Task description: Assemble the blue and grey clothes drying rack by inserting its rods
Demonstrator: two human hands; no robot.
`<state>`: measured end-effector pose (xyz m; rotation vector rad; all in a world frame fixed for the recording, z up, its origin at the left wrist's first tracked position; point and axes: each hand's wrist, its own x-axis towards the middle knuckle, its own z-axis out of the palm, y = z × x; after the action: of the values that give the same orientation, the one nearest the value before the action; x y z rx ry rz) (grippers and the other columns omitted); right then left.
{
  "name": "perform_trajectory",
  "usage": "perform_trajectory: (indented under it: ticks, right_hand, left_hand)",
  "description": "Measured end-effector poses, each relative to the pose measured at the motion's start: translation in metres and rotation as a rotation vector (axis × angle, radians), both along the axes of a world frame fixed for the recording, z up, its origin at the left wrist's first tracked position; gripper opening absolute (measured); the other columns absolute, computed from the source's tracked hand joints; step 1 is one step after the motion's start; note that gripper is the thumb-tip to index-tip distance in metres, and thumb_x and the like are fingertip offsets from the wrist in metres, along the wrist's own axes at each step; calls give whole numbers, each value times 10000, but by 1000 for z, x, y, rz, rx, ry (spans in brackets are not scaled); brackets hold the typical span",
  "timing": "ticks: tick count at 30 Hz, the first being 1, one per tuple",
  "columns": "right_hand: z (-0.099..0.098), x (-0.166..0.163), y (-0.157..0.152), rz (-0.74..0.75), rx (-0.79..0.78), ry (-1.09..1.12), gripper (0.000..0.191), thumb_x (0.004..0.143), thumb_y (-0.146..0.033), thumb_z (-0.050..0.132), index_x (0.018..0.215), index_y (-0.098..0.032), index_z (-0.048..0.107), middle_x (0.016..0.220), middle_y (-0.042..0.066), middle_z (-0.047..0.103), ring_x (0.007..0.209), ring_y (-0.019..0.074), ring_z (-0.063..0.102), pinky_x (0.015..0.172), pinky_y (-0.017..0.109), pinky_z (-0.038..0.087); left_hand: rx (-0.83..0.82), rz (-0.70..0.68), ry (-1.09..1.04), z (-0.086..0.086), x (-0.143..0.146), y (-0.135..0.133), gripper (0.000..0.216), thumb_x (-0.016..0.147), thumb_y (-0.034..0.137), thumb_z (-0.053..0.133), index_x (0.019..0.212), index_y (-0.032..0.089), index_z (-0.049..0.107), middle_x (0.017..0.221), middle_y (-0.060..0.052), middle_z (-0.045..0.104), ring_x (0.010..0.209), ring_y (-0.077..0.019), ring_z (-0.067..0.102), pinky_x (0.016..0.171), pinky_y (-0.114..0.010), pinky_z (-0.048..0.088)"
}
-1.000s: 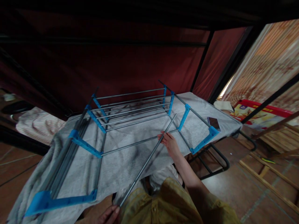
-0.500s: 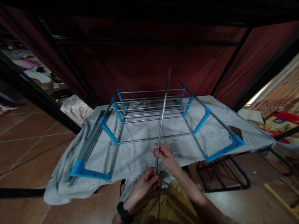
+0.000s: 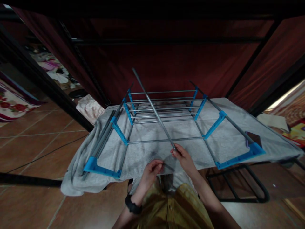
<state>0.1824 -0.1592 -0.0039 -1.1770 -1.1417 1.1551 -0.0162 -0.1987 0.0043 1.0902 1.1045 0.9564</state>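
The lower end of a grey metal rod (image 3: 153,108) is clamped between the fingertips of the right hand (image 3: 184,159); the rod slants up and away to the left, above the rack. The left hand (image 3: 151,170), just beside it, is pinched on something thin, too blurred to be identified. A rack (image 3: 166,119) with blue joints (image 3: 119,131) is laid flat on a grey cloth (image 3: 147,156). A phone (image 3: 254,138) is seen at the rack's right corner.
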Motion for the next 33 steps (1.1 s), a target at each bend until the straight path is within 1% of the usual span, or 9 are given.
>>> perform_trajectory:
  ticks: [3, 8, 11, 16, 20, 25, 29, 33]
  right_hand:
    - [-6, 11, 1, -29, 14, -56, 429, 774, -495, 709, 1131, -257, 706, 947, 46, 748, 899, 234, 689, 887, 412, 554]
    - [-13, 27, 1, -36, 28, -105, 411, 759, -496, 722, 1096, -260, 728, 1008, 54, 764, 955, 255, 709, 911, 431, 554]
    - [-15, 35, 1, -53, 58, -166, 382, 759, -487, 724, 1062, -256, 744, 1023, 59, 764, 958, 256, 710, 920, 431, 552]
    - [-17, 44, 1, -42, 91, -210, 300, 778, -435, 698, 1017, -261, 752, 997, 53, 761, 936, 246, 713, 902, 412, 555]
    - [-16, 50, 0, -32, 112, -276, 233, 777, -378, 679, 967, -263, 751, 961, 39, 755, 924, 233, 703, 872, 383, 552]
    - [-15, 55, 0, -42, 111, -324, 194, 741, -312, 640, 897, -257, 740, 892, 26, 754, 879, 227, 698, 849, 376, 546]
    - [-19, 58, 2, -56, 104, -341, 190, 734, -290, 615, 882, -253, 728, 877, 28, 754, 864, 231, 695, 853, 392, 545]
    - [-22, 63, 5, -90, 124, -388, 203, 731, -255, 590, 882, -250, 725, 892, 34, 753, 879, 238, 691, 879, 413, 536]
  left_hand:
    - [55, 126, 3, 23, -11, 10, 346, 769, 479, 739, 950, 186, 701, 790, -53, 712, 760, -194, 660, 681, -298, 477]
    - [129, 229, -1, 57, -21, 22, 333, 798, 424, 734, 1015, 177, 685, 892, -72, 733, 797, -188, 682, 701, -291, 491]
    - [192, 290, -24, 70, -23, 26, 352, 801, 409, 737, 1066, 186, 671, 954, -67, 724, 805, -181, 686, 698, -287, 504]
    - [270, 373, -36, 86, -26, 29, 426, 820, 368, 734, 1206, 226, 624, 1103, -69, 692, 882, -174, 688, 734, -288, 526]
    - [296, 446, -64, 96, -27, 28, 466, 802, 372, 758, 1222, 244, 600, 1134, -66, 680, 888, -180, 695, 707, -284, 530]
    - [296, 459, -94, 104, -25, 24, 416, 798, 375, 768, 1168, 226, 654, 1096, -63, 701, 878, -171, 683, 706, -263, 519]
    - [286, 496, -117, 102, -24, 23, 349, 803, 416, 759, 1068, 196, 705, 994, -58, 722, 822, -159, 664, 702, -257, 506]
    - [273, 507, -130, 96, -25, 23, 301, 807, 425, 757, 983, 183, 725, 1014, -65, 729, 805, -149, 657, 710, -256, 503]
